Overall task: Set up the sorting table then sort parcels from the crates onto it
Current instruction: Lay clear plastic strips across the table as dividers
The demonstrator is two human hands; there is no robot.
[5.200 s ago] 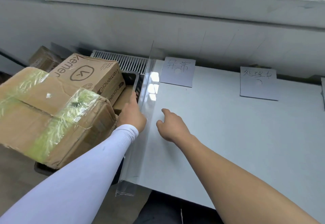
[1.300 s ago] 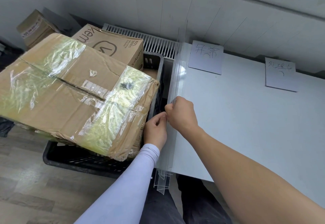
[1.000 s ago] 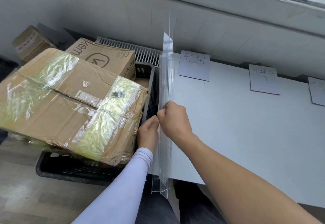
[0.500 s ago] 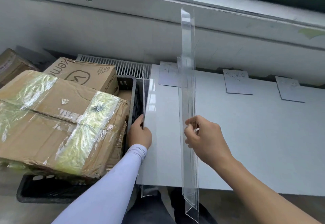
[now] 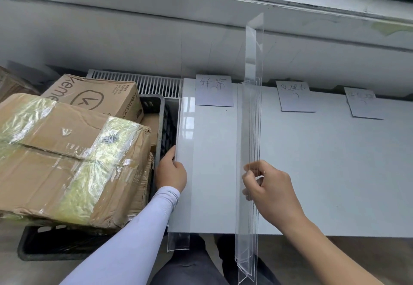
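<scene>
My right fingers (image 5: pixel 251 174) are curled around a bundle of clear acrylic dividers (image 5: pixel 250 139), pinching the stacked strips partway along their length; my right hand (image 5: pixel 271 192) holds them above the white sorting table (image 5: pixel 324 161), their far end raised toward the wall and their near end hanging past the table's front edge. My left hand (image 5: pixel 171 173), in a pale sleeve (image 5: pixel 134 235), grips one single clear divider (image 5: pixel 184 150) that stands along the table's left edge, thumb on the table side and fingers behind it.

Three handwritten paper labels sit along the back of the table: the left label (image 5: pixel 214 90) between the two dividers, the middle label (image 5: pixel 295 95) and the right label (image 5: pixel 363 102) beyond the bundle. Just beside the table on my left is a black plastic crate (image 5: pixel 162 114) loaded with parcels: a large taped cardboard box (image 5: pixel 71 155) on top nearest me, and a printed cardboard box (image 5: pixel 96 97) behind it. A white slatted radiator (image 5: pixel 143 82) runs along the wall behind the crate.
</scene>
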